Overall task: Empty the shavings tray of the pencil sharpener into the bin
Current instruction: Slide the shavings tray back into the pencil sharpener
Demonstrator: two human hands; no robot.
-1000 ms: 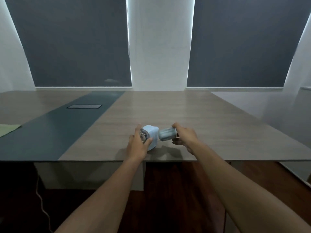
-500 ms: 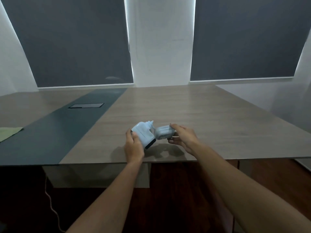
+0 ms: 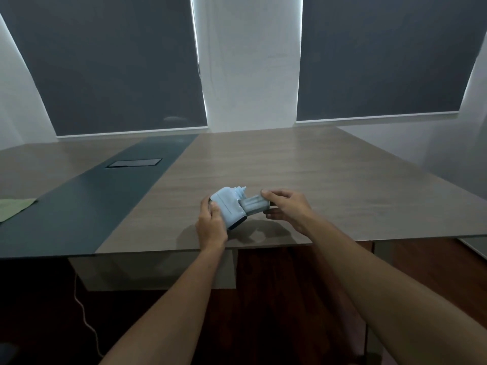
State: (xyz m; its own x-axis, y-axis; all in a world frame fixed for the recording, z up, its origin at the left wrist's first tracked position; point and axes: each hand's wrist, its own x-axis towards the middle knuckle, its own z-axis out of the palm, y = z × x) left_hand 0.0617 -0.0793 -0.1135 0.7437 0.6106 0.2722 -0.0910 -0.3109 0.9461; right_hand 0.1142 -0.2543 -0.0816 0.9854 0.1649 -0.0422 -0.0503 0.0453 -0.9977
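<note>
Sharpener (image 3: 228, 208) held tilted just above the table (image 3: 329, 185) near its front edge; left hand (image 3: 210, 227) clamps the body from 7 o'clock, likely as an anchor. Right hand (image 3: 287, 206) pinches the tray (image 3: 254, 205), which juts toward 3 o'clock, apparently to draw it out. No bin in view.

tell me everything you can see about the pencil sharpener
The pencil sharpener is a pale blue, boxy body that looks like smooth plastic, with a dark base edge and a small knobbed part poking out at its top. It is lifted off the table and tilted, above the near edge. The left hand grips its left end. A greyish translucent shavings tray sticks partway out of its right side, pinched by the right hand. Its contents cannot be made out.
</note>
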